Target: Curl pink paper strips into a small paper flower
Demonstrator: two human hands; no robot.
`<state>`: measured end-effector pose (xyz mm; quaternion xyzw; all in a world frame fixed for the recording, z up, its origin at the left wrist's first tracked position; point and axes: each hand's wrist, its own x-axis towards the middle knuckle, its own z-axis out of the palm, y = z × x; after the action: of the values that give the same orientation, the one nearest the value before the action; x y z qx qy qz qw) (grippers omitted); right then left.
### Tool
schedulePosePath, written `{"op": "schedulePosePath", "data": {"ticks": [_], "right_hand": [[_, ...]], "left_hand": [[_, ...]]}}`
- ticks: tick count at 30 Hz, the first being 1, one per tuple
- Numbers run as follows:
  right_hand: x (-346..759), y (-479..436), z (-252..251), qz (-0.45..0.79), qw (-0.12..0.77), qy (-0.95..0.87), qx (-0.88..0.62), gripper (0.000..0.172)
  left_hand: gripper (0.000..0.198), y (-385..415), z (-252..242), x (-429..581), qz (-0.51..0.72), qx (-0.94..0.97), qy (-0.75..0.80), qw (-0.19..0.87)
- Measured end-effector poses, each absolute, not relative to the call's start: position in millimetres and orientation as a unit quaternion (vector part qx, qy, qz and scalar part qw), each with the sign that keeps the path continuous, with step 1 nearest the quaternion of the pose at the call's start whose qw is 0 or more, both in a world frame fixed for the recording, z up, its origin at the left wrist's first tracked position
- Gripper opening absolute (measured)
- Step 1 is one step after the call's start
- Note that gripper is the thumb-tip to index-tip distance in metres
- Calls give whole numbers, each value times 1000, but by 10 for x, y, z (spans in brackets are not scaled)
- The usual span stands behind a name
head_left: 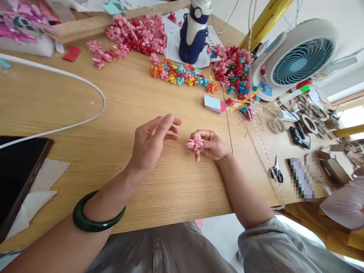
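Between the thumb and fingers of my right hand (209,145) is a small pink paper flower (195,142), its frilled petals facing left. My left hand (155,138) hovers just to the left of it, fingers apart and nothing in them; a dark green bangle (98,212) circles that wrist. Both hands are over the wooden table (176,185). Beyond them lies a row of orange, yellow, blue and pink paper flowers (182,74). A small stack of coloured paper slips (214,104) rests up and to the right of my right hand.
Pink and red flowers (138,34) are heaped at the back, beside a navy bottle (193,34). A white fan (301,60) stands at right. Scissors (276,171) lie near a hanging twisted cord (263,142). A white cable (101,96) and a dark tablet-like screen (21,170) are at left.
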<state>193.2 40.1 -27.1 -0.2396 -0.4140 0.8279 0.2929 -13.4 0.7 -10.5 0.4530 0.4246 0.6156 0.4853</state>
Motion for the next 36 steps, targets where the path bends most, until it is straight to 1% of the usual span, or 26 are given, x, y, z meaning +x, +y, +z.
{"op": "schedulePosePath", "data": {"ticks": [6, 9, 13, 15, 17, 18, 21, 22, 25, 26, 28, 30, 33, 36], "right_hand": [[1978, 426, -279, 820, 398, -372, -175, 33], [1984, 418, -218, 812, 427, -360, -173, 33], [1971, 403, -157, 808, 446, -344, -175, 32], [1956, 400, -160, 806, 442, -345, -186, 29], [1932, 394, -186, 810, 419, -356, -204, 28], [1917, 388, -204, 814, 400, -363, -213, 28], [1867, 360, -257, 828, 345, -381, -223, 30], [1853, 351, -270, 832, 331, -386, -223, 31], [1840, 342, -280, 834, 316, -393, -225, 29], [1844, 346, -276, 833, 316, -394, -227, 26], [1861, 363, -262, 826, 331, -392, -235, 22], [1880, 380, -247, 821, 347, -385, -241, 24], [1898, 396, -234, 820, 357, -374, -246, 29], [1904, 395, -236, 820, 353, -377, -246, 28]], "left_hand": [[34, -93, -70, -109, 576, 451, 431, 529], [33, -131, -29, -107, 551, 483, 440, 520], [26, -143, -13, -98, 537, 536, 431, 489], [21, -140, -23, -92, 542, 562, 421, 462], [19, -137, -36, -88, 549, 584, 414, 432], [22, -135, -41, -86, 553, 593, 409, 420], [41, -125, -54, -81, 559, 624, 382, 391], [41, -121, -56, -79, 560, 639, 375, 371], [20, -110, -47, -78, 561, 684, 372, 281], [16, -108, -38, -79, 561, 693, 375, 254], [16, -109, -18, -83, 568, 697, 383, 213], [17, -113, -2, -89, 579, 689, 397, 181], [15, -122, 0, -98, 591, 662, 424, 179], [22, -124, -12, -102, 594, 634, 429, 248]]}}
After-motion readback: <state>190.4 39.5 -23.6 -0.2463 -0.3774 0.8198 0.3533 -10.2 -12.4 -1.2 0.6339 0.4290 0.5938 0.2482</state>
